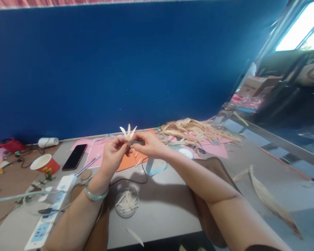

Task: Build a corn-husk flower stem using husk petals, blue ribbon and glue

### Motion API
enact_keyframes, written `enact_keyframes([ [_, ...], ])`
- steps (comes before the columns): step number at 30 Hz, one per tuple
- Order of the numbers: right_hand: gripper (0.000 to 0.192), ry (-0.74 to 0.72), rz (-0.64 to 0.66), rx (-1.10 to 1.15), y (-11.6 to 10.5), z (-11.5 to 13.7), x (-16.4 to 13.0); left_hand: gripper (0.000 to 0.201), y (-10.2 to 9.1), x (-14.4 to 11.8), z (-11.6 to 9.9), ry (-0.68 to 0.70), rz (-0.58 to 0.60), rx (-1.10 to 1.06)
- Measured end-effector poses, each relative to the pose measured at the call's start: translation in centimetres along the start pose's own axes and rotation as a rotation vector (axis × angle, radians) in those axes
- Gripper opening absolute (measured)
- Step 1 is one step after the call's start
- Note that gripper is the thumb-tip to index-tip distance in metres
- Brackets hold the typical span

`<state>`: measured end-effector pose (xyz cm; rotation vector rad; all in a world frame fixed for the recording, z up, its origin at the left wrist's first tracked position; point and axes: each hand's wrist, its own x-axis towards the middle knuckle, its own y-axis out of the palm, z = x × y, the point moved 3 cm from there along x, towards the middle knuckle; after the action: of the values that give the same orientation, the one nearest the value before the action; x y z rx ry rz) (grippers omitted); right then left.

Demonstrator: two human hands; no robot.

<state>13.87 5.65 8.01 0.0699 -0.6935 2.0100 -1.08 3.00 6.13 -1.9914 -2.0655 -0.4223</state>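
One phone [74,157], one red paper cup [50,166] and one white power strip [39,233] crowd the left of the surface [163,200]; dried husks [192,129] heap up far right. One round dish [126,218], near the middle, holds jumbled pale strips [127,201]. Above one orange sheet [127,162], the left hand [114,153] and right hand [151,144] pinch one pale flower [129,134], three petals showing.

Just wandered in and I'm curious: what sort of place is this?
Perhaps a craft workspace: dried, husk-like strips heaped on a table, a round dish of pale cut pieces, and a held, flower-like piece.
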Motion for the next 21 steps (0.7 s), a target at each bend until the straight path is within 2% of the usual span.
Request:
enact_keyframes([
  [6,0.013,0.035,-0.059,0.289,0.1,-2.1,-0.4,0.022,0.4,0.0,0.8,-0.045,0.005,0.035],
  [10,0.019,0.05,-0.048,0.375,0.1,-3.2,-0.4,0.02,0.3,-0.1,1.6,-0.11,0.01,0.001],
  [17,0.026,0.08,0.05,0.498,0.1,-4.5,-0.2,0.019,-0.1,-0.2,2.8,-0.313,0.092,-0.178],
  [21,0.027,0.14,0.05,0.497,0.1,-5.2,-0.2,0.017,-0.1,-0.4,2.9,-0.325,0.091,-0.17],
])
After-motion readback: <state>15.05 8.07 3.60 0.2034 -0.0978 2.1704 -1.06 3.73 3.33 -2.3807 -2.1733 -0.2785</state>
